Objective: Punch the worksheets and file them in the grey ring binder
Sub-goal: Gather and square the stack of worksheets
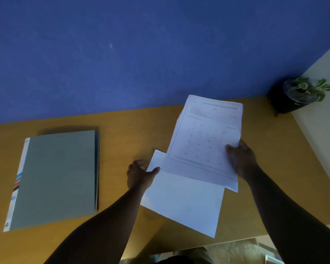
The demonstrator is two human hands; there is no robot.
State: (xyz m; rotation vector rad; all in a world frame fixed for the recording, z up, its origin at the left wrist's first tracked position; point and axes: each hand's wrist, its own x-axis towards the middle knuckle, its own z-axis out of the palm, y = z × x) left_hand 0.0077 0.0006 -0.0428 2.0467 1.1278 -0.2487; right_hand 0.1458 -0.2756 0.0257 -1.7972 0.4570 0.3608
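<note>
A closed grey ring binder [55, 178] lies flat on the left of the wooden desk [122, 134]. My right hand [241, 159] grips the right edge of a printed worksheet [204, 138], lifted and tilted above the desk. Beneath it lies a blank-looking white sheet [185, 201]. My left hand [139, 174] pinches that lower sheet's left corner, thumb on top. No hole punch is in view.
A small potted plant [301, 92] in a dark pot stands at the desk's back right corner. A blue wall [141, 54] rises behind the desk. A pale surface [324, 115] adjoins on the right. The desk's front edge runs near the lower sheet's bottom corner.
</note>
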